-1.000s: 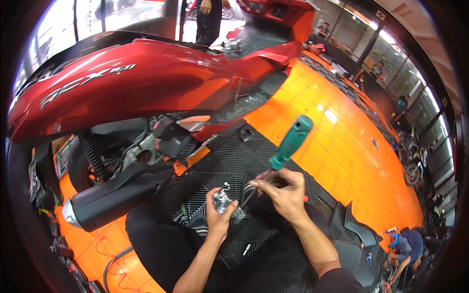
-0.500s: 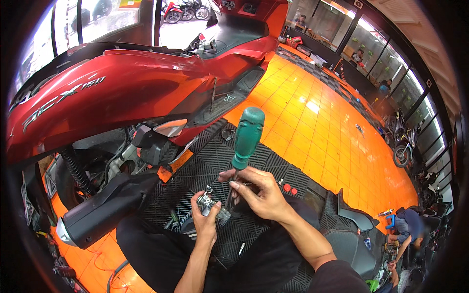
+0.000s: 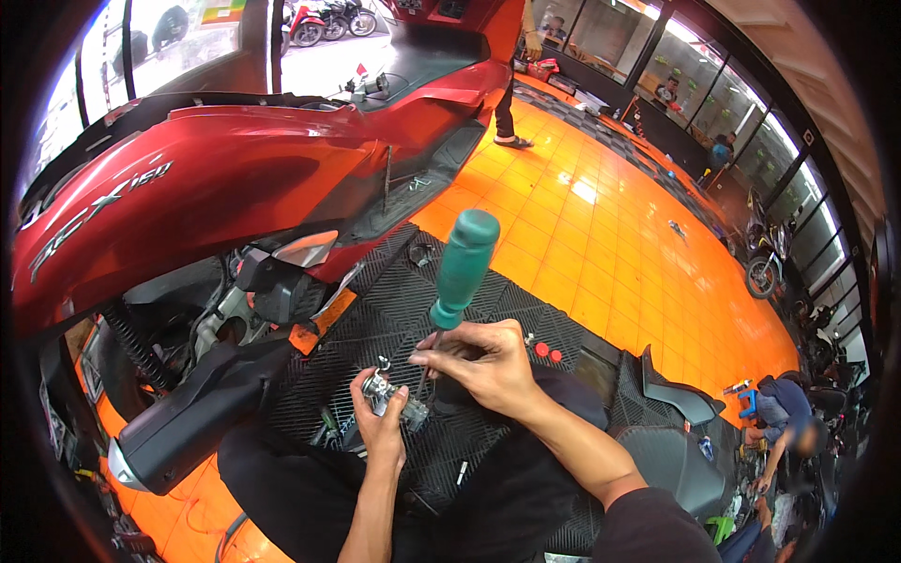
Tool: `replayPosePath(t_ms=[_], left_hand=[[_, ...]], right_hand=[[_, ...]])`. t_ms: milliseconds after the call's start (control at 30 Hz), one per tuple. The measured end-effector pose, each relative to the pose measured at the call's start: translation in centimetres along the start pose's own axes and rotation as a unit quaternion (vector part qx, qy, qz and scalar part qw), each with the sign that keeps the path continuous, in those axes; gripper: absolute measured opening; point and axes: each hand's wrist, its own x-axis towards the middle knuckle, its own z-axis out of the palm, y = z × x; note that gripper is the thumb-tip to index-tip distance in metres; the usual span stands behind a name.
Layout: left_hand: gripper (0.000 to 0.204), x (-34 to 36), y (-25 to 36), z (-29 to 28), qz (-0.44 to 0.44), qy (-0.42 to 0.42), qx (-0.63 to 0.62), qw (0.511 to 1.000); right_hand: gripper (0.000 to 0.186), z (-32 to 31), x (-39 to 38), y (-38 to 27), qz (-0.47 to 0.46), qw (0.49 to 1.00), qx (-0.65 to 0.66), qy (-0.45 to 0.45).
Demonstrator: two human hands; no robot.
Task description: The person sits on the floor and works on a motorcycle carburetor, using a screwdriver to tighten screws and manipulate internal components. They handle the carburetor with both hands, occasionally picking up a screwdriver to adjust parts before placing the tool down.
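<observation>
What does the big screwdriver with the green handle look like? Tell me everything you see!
The screwdriver with the thick, plastic-looking green handle stands almost upright, its top leaning slightly right. The handle has a rounded top and narrows towards a collar at the bottom. Below comes a thin, dark, metal-looking shaft, pinched by the fingers of the bare right hand. It points down beside the small silvery metal part in the left hand. I can't tell whether the tip touches it.

Red side panel [image 3: 253, 178], left: slanted silver lettering [image 3: 105, 203] ending in numerals.
Window [image 3: 202, 56], far left: orange-and-green sticker [image 3: 223, 11], wording too small to read.
</observation>
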Motion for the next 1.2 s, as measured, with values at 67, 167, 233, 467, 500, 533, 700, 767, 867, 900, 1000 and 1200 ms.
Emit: replayPosePath(t_ms=[67,167,233,467,500,533,700,767,867,900,1000,1200], left_hand=[[0.057,0.1,-0.1,-0.1,-0.005,0.001,-0.004,1.000],[0.057,0.0,0.1,0.1,-0.008,0.007,-0.012,1.000],[0.057,0.0,0.2,0.3,-0.003,0.006,-0.011,1.000],[0.056,0.0,0.3,0.1,-0.024,0.008,-0.032,0.999],[0.057,0.2,0.4,-0.1,-0.021,0.010,-0.023,0.999],[0.057,0.3,0.5,-0.4,-0.018,0.012,-0.014,1.000],[0.058,0.0,0.1,0.2,-0.018,0.007,-0.005,1.000],[0.054,0.0,-0.3,0.2,-0.021,0.002,0.000,1.000],[0.052,0.1,-0.4,0.0,-0.009,-0.004,0.004,1.000],[0.052,0.1,-0.3,-0.1,-0.002,-0.002,0.004,1.000],[0.059,0.4,0.3,-0.1,-0.017,0.015,-0.011,1.000],[0.060,0.4,-0.8,-0.4,-0.029,0.007,0.019,0.999]], right_hand=[[0.018,0.0,-0.1,0.9,0.005,1.000,-0.025,-0.006],[0.024,0.6,0.3,0.3,-0.030,0.999,0.019,-0.032],[0.027,0.4,0.2,0.3,-0.050,0.997,0.025,-0.056],[0.027,0.6,-0.1,0.1,0.019,0.999,0.001,-0.029],[0.025,0.9,0.4,-1.0,0.000,0.999,0.009,-0.031],[0.023,0.9,0.5,-0.8,0.005,0.999,0.038,-0.039],[0.014,0.0,-0.3,0.5,-0.007,1.000,-0.012,-0.005],[0.012,-0.1,-0.3,0.5,0.023,1.000,-0.015,-0.007],[0.010,0.5,0.1,-0.6,-0.003,0.999,0.050,0.014],[0.010,0.5,0.1,-0.2,0.013,0.996,0.084,0.006],[0.011,0.6,0.3,0.5,-0.036,0.998,-0.041,0.023],[0.009,1.6,-0.1,0.5,0.082,0.996,0.043,-0.001]])
